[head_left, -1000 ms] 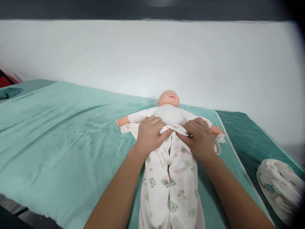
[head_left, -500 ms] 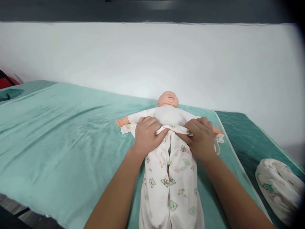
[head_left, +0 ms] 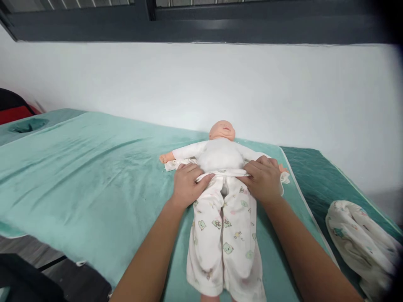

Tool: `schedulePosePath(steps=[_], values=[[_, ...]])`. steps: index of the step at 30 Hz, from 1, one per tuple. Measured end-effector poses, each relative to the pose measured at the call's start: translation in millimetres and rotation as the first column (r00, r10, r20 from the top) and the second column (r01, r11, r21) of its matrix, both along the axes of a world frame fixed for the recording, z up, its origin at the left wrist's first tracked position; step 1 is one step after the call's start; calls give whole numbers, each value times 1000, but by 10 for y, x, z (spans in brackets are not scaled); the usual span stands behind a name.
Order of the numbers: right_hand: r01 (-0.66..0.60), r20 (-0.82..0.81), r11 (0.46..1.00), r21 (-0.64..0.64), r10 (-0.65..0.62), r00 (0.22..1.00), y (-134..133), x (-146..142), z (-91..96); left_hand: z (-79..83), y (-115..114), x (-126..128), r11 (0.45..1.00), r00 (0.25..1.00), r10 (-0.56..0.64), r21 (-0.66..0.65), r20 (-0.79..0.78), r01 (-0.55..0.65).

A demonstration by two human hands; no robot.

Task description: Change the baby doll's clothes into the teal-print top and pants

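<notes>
A baby doll (head_left: 220, 153) in a white long-sleeved top lies on its back, head away from me and arms spread. White printed pants (head_left: 227, 235) cover its legs, with a bit of skin-coloured leg showing below the cuffs. My left hand (head_left: 190, 184) grips the waistband on the left, thumb on top. On the other side my right hand (head_left: 262, 178) pinches the same waistband. The band is stretched across the doll's belly between them. Printed cloth (head_left: 179, 163) lies under the doll's arm on the left, partly hidden.
A light green sheet (head_left: 94, 188) covers the bed. At the right, folded printed cloth (head_left: 359, 239) lies on a darker green quilted cover (head_left: 302, 167). A white wall (head_left: 201, 84) with a dark window frame (head_left: 201, 31) stands behind. Something red and black (head_left: 15, 109) is far left.
The view has tilted up, showing more of the window. The waistband sits slightly lower on the belly in view, and the pant cuffs and lower legs now show. Both hands keep their grip.
</notes>
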State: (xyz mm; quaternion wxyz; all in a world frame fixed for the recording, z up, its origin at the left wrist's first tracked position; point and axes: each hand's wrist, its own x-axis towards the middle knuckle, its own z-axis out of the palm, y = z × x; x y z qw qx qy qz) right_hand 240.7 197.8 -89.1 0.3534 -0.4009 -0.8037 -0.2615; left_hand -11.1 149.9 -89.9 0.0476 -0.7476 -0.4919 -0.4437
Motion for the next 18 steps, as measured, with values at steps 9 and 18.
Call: schedulePosePath(steps=[9,18], values=[[11,-22,996,-91,-13,1000,-101,183,-60,-31,-84,-22,992,999,43,-119,21,-41],[41,-65,982,-187,-54,996,-292,245,-136,-61,-72,-4,994,997,69,-90,29,-66]])
